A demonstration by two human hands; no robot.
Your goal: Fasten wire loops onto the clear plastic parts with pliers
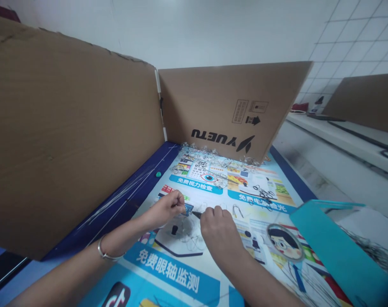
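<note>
My left hand [171,207] is pinched closed over the printed table sheet, a silver bangle [104,252] on its wrist. What sits between its fingertips is too small to make out. Just to its right, my right hand [218,230] is wrapped round a slim dark tool [196,214], whose pointed tip faces the left fingertips. Most of the tool is hidden in the fist, so its kind does not show. Thin looped wire pieces [191,238] lie below the hands. A bent metal wire [237,211] lies to the right of them.
Cardboard panels stand at the left [85,128] and back [213,102]. Wire bits [213,152] lie along the back panel; dark rings [263,192] lie nearer. A turquoise box [337,247] with tangled wires stands right. Long straight wires [117,194] lie on the left edge.
</note>
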